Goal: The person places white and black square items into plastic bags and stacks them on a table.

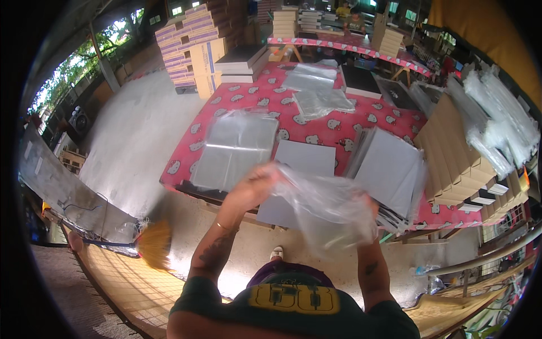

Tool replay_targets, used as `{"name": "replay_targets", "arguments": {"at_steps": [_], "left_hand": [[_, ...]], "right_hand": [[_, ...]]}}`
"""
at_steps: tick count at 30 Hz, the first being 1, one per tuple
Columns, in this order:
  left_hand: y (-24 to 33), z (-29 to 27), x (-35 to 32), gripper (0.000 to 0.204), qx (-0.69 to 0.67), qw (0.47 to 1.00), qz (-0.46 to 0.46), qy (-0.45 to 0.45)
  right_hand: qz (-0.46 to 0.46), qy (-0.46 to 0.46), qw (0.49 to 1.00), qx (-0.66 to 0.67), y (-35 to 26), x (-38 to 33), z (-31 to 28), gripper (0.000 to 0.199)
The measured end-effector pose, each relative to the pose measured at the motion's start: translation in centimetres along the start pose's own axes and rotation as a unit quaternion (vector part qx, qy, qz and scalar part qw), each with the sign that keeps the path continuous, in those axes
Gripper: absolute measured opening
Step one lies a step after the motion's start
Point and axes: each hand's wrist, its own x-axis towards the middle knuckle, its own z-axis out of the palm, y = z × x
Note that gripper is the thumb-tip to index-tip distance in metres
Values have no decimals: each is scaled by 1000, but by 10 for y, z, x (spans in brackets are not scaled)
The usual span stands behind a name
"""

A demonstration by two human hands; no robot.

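Observation:
A clear plastic bag is stretched between my hands, above the near edge of the table. My left hand pinches its upper left corner. On the other side, my right hand grips the bag, its fingers partly veiled by the film. Beneath the bag lies a flat grey-white board, partly covered. Left of it is a pile of clear plastic bags. Close beyond my right hand leans a fanned stack of grey-white flat pieces, some apparently in plastic.
A pink patterned cloth covers the table. More plastic film and black-topped stacks stand toward the back. Cardboard boxes and bundled plastic rolls line the right. Boxes tower at far left; a broom is lower left.

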Motion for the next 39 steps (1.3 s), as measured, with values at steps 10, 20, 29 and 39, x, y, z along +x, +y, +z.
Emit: {"name": "replay_targets", "arguments": {"at_steps": [10,20,29,39], "left_hand": [[-23,-8,-27,39,70,945,-307,-83],[0,8,-22,22,-55,979,-137,139],[-37,-11,-42,26,-26,981,-62,183],[-70,-64,-77,29,4,968,-234,92]], "right_hand": [[20,-115,984,136,-5,6,-16,40],[169,-255,834,-460,-8,-15,15,36],[205,-285,935,38,37,-9,-36,23],[197,-176,962,67,24,-20,-58,23]]}}
